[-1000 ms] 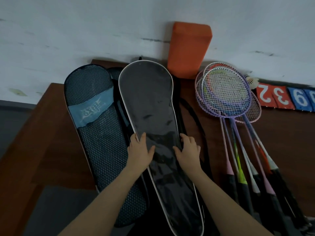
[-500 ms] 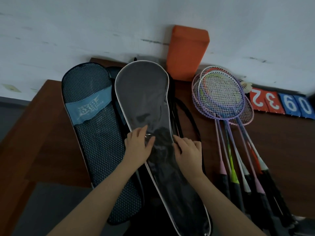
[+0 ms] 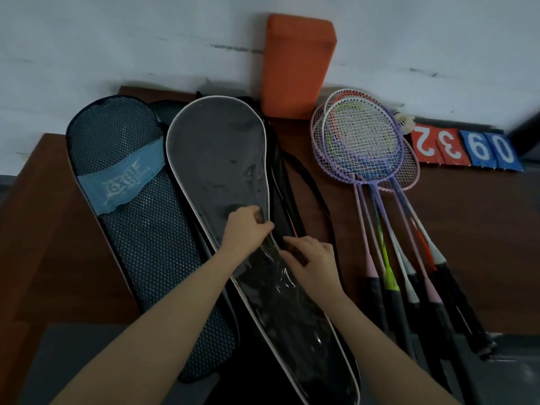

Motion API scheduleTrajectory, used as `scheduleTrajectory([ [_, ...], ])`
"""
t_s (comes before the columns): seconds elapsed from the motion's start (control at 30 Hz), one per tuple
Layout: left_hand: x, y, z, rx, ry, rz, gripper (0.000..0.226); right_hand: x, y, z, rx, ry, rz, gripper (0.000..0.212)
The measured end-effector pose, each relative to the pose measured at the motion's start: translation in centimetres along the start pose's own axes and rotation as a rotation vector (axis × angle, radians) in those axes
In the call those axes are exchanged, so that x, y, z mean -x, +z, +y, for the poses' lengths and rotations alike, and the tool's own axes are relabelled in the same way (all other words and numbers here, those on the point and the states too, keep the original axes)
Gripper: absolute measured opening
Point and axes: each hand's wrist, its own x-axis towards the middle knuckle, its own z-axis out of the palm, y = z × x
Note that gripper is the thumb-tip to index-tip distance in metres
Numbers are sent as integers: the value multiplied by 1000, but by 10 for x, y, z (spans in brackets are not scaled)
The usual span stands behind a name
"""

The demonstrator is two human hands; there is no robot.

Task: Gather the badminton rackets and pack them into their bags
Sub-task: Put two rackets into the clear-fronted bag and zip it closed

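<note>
A grey racket bag with white piping (image 3: 216,159) lies on the brown table, on top of more black bags. My left hand (image 3: 245,232) pinches its right edge near the middle. My right hand (image 3: 312,264) rests just right of that edge, fingers curled at the black bag underneath. A black mesh bag with a blue label (image 3: 131,200) lies to the left. Several badminton rackets (image 3: 365,147) lie fanned on the right, heads towards the wall and dark grips (image 3: 409,311) near the front edge.
An orange foam block (image 3: 298,62) leans on the white wall behind the bags. A shuttlecock (image 3: 404,121) and red and blue score number cards (image 3: 467,149) lie at the back right. Black straps (image 3: 318,197) trail between bags and rackets. The brown table (image 3: 49,229) ends left.
Both hands have moved from lying flat on the grey bag to its right edge. My left hand now pinches the piping and my right hand has slid off to the side.
</note>
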Motion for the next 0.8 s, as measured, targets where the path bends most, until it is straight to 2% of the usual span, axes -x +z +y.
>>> scheduleTrajectory([
  [0.1, 12, -3, -7, 120, 39, 94, 1, -6, 0, 7, -108, 198, 60, 24],
  [0.17, 19, -7, -9, 202, 39, 116, 31, -15, 1, 9, -70, 296, 12, 28],
  [0.23, 24, -12, -10, 235, 64, 120, 46, -23, 4, 9, -9, 381, -82, 38],
  [0.3, 27, -16, -10, 255, 81, 116, 59, -28, 5, 6, -3, 401, -90, 39],
  [0.4, 27, -20, -10, 155, 142, 122, 63, -34, 1, -2, -116, 343, 21, 34],
  [0.57, 24, -18, 4, -31, 214, 204, 66, -35, -17, -20, -16, 99, 104, 38],
  [0.8, 32, 3, 36, 3, 190, 357, 67, -34, -45, -28, -245, -7, 195, 34],
])
